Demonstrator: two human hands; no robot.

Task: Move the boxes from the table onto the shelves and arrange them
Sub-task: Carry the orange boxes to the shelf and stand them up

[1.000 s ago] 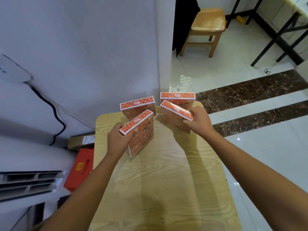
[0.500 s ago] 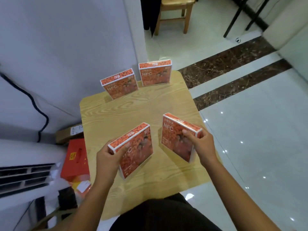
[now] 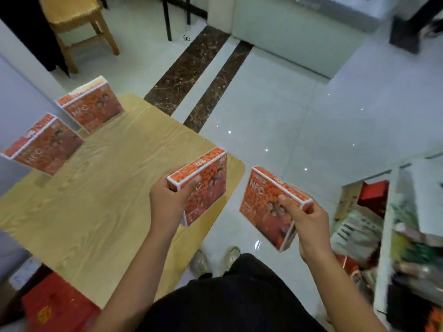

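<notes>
Both carried boxes have swung rightward, away from the table's middle. Fingers of the left hand clamp the first box above the table at its right edge. The right hand clamps the second box past that edge, over the floor. A third box and fourth box stand at the table's far side. Blurred shelves lie right of the table; seemingly none is shelved yet.

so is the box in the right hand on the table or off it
Off: the right hand grips the box above the floor, clear of the table.
</notes>
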